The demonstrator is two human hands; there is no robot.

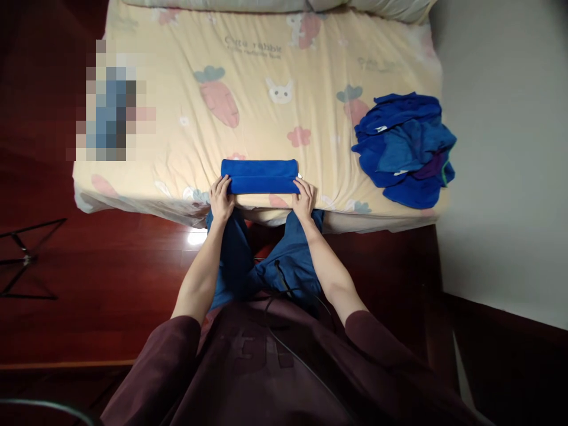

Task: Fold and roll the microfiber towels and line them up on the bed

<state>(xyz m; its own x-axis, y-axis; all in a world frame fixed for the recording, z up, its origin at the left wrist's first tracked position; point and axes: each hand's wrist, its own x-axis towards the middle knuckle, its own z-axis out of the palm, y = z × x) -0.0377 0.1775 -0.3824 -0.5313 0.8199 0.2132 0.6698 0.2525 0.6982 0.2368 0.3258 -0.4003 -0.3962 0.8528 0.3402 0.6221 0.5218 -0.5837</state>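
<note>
One flat, oblong, bright-blue folded cloth [260, 177] is laid at the middle of the near edge of the bed with a cream, carrot-printed sheet [168, 142]. Its two ends are held, one by the left hand [220, 198] and one by the right hand [304, 195], fingers curled over. One heap of crumpled blue cloths [406, 148], uncountable, is set by the near right corner.
</note>
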